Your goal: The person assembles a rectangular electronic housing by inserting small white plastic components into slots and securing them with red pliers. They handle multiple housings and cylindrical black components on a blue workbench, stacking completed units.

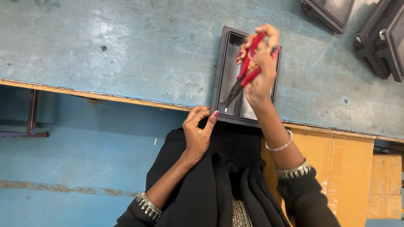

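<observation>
Right hand [260,69] is up over the dark rectangular tray [225,67], fingers curled tight around the red handles of a pair of pliers [243,80], the two handles spread a little apart in the grip. The dark nose of the tool points down and toward the person, its tip hanging just above the tray's near end. The tray itself lies on the worn blue tabletop [126,46], its near edge right at the table's wooden lip. Left hand [197,132] sits lower, at that near corner of the tray, fingers loosely bent and holding nothing, thumb tip touching the rim. More dark casings [378,33] lie at the far right, well apart.
</observation>
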